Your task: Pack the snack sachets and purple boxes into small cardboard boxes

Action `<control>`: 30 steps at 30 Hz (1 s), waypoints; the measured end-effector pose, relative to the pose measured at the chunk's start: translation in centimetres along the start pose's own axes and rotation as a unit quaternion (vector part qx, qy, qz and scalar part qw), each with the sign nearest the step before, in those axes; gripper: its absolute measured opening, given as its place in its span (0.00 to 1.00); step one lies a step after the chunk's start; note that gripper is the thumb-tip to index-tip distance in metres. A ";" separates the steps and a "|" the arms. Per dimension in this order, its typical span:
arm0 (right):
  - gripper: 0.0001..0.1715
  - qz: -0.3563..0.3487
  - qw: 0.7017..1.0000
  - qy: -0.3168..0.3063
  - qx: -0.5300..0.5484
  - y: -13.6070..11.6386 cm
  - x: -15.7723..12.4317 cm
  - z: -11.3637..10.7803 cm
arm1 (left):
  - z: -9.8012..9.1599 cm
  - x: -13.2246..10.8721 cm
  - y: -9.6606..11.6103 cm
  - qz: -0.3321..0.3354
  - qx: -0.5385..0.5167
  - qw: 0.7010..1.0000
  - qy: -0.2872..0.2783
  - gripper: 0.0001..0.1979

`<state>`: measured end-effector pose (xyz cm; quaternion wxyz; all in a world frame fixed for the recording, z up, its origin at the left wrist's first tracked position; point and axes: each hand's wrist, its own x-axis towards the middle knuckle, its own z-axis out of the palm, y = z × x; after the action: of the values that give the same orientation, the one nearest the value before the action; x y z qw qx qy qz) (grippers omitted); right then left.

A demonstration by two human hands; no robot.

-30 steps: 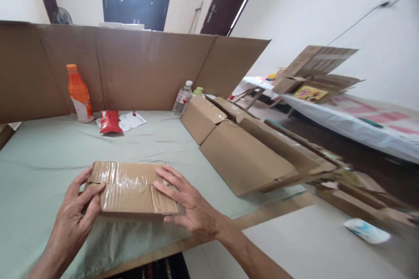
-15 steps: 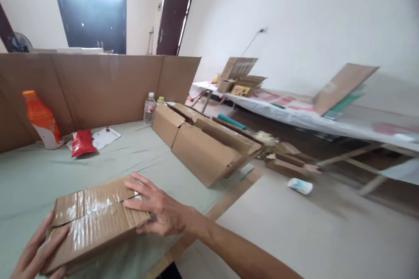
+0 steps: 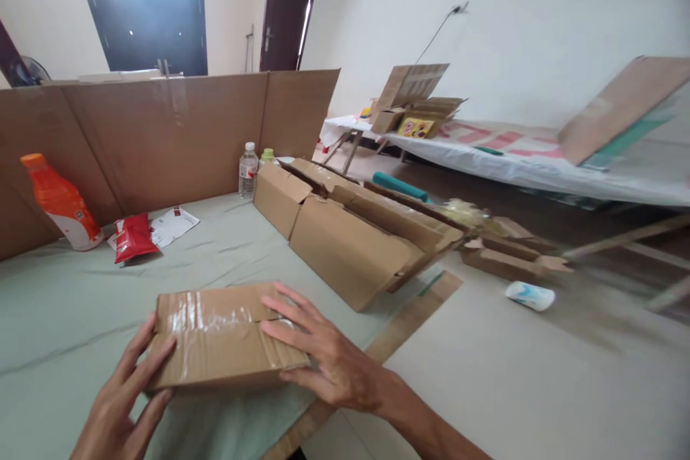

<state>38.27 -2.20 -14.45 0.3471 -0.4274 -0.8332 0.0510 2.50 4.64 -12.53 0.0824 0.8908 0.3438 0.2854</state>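
A taped cardboard box (image 3: 221,338) is held between my two hands above the pale green tabletop (image 3: 65,330), close to the table's near edge. My left hand (image 3: 129,388) grips its left end, with fingers on top and the thumb low on the front side. Around the right end, my right hand (image 3: 323,352) has its fingers spread over the top and its thumb underneath the near edge. Shiny clear tape runs across the box's top, and a seam crosses it. Whether the box's underside touches the table cannot be made out.
An orange bottle (image 3: 62,205), a red packet (image 3: 134,237) and a clear water bottle (image 3: 248,172) stand or lie toward the back. Open cardboard boxes (image 3: 345,244) line the right edge. A cardboard panel (image 3: 188,136) rises behind. A white roll (image 3: 531,296) lies on the floor.
The box and both hands have shifted to the right in view, and the box now sits more level. The view itself has turned slightly. Both hands keep their hold.
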 end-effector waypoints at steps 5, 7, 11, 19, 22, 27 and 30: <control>0.28 0.082 0.989 0.078 -0.094 2.7 -1.8 -0.9 | 3.9 10.5 -1.8 0.051 -0.067 0.992 -0.099 0.23; 0.26 0.126 0.976 0.113 -0.139 4.8 -0.4 -0.3 | 5.5 16.2 -3.1 0.053 -0.066 0.988 -0.126 0.23; 0.25 0.223 0.938 0.162 -0.212 9.5 5.2 1.5 | 8.9 27.0 -4.8 0.012 -0.030 0.994 -0.109 0.20; 0.28 0.335 0.892 0.185 -0.241 15.6 12.2 3.1 | 16.8 36.1 -3.7 -0.046 -0.021 0.997 -0.055 0.21; 0.33 0.328 0.894 0.196 -0.234 16.6 12.0 3.3 | 19.1 35.8 -3.3 -0.009 -0.052 0.996 -0.067 0.22; 0.38 0.258 0.904 0.257 -0.225 16.5 8.7 3.8 | 19.6 27.8 -3.1 0.038 -0.054 0.991 -0.113 0.23; 0.39 0.244 0.916 0.237 -0.212 15.1 3.8 5.8 | 17.2 18.1 -3.7 0.053 -0.023 0.986 -0.156 0.24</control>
<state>43.39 11.38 -22.52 0.4126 -0.6806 -0.5873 -0.1470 21.04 20.20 -19.72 0.1403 0.9392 0.2727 0.1547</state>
